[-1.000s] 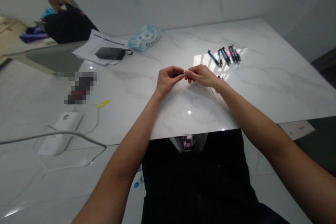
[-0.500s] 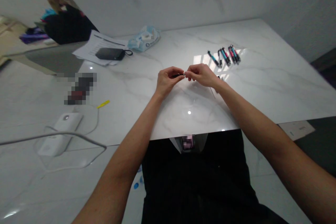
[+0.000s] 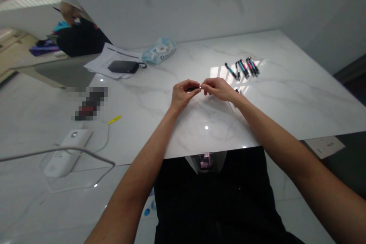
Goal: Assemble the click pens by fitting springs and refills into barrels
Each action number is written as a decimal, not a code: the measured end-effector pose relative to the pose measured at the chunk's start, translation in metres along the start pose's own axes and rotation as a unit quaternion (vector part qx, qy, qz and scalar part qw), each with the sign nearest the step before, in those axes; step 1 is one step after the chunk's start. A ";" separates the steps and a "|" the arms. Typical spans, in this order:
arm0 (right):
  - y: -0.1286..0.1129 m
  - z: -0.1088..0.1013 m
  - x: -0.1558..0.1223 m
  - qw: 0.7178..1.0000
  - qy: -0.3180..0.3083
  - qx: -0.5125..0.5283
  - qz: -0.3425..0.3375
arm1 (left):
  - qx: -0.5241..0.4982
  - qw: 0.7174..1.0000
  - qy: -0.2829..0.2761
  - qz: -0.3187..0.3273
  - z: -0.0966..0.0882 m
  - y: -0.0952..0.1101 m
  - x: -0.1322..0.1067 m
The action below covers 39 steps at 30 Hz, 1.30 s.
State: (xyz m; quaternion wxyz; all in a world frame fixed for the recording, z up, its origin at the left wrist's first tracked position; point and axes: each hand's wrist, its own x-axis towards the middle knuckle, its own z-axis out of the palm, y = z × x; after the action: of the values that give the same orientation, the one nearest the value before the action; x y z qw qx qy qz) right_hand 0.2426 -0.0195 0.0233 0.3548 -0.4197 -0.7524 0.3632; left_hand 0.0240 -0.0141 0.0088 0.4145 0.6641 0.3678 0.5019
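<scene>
My left hand (image 3: 182, 94) is closed in a pinch around a slim black pen part (image 3: 193, 89), held level just above the white table. My right hand (image 3: 219, 88) meets it from the other side, fingertips pinched at the piece's right end; what lies between those fingertips is too small to make out. Beyond my right hand, several pens (image 3: 243, 69) with blue, red and black barrels lie side by side. By my right wrist, small dark and pale pieces (image 3: 237, 90) show, partly hidden by the forearm.
Papers (image 3: 98, 60) under a black power bank (image 3: 123, 67) lie at the back left, beside a blue-white wipes pack (image 3: 160, 51). A white power strip (image 3: 68, 152), a grey cable (image 3: 85, 150) and a yellow tag (image 3: 114, 119) are at left. Another person (image 3: 70, 13) sits far left.
The whole view has shifted slightly, so everything sits a little lower in the picture. Both hands keep nearly the same pose around the black pen part.
</scene>
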 end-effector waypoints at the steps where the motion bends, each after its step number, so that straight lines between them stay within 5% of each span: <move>1: 0.001 -0.001 0.000 1.000 0.006 0.006 -0.004 | 0.001 1.000 0.001 -0.001 0.000 0.000 0.000; 20: 0.005 0.000 0.001 1.000 0.003 -0.001 -0.006 | 0.009 1.000 -0.011 0.004 0.000 -0.002 -0.001; 29: 0.001 0.000 0.002 0.998 0.051 0.022 -0.006 | -0.035 0.998 0.033 -0.040 0.001 -0.006 0.005; 39: -0.002 0.001 0.000 1.000 0.024 0.005 -0.006 | -0.045 0.998 0.027 -0.027 0.001 -0.008 0.005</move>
State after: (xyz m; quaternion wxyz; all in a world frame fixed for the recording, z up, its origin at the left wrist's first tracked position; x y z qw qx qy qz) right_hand 0.2409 -0.0203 0.0251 0.3766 -0.4220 -0.7444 0.3549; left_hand 0.0250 -0.0070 0.0028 0.4471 0.6206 0.3738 0.5246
